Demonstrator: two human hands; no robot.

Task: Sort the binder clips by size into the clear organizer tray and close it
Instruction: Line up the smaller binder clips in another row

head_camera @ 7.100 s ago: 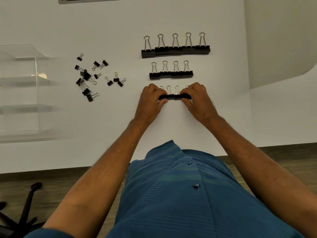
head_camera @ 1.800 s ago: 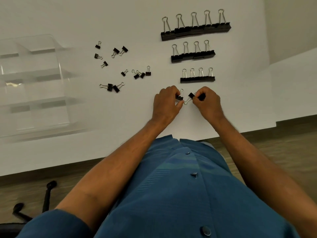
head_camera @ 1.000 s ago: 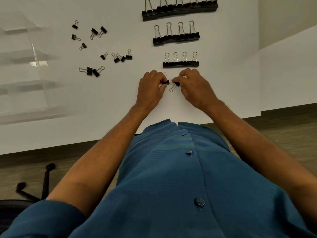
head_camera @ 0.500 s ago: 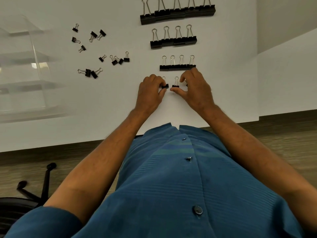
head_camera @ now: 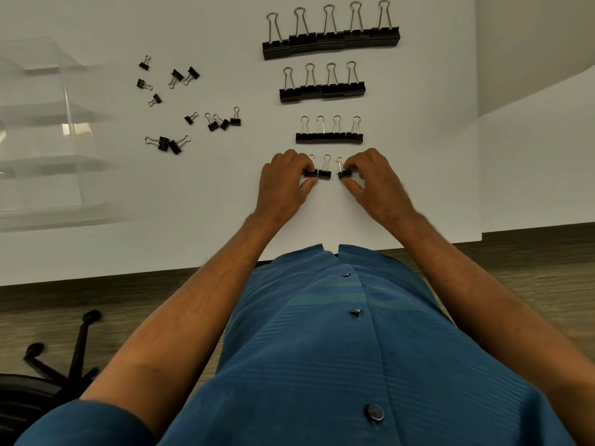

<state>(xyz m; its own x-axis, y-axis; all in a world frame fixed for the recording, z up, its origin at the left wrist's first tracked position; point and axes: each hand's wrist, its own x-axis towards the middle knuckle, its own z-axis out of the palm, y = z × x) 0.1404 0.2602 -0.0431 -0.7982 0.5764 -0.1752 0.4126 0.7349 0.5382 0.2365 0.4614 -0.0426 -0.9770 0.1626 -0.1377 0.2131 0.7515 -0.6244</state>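
Black small clip (head_camera: 344, 174) pinched in right hand (head_camera: 373, 185), beside left hand (head_camera: 283, 185).

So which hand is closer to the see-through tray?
Left. The left hand is on the side toward the clear organizer tray, though still well apart. The right hand is farther away.

An office setting is suggested. A plain white surface (head_camera: 225, 226) is seen over grey wood-look flooring (head_camera: 531, 268), and the black star base of a swivel chair (head_camera: 69, 358) is visible at lower left. Binder clips (head_camera: 330, 38) and a clear organizer tray (head_camera: 42, 140) are laid out as stationery.
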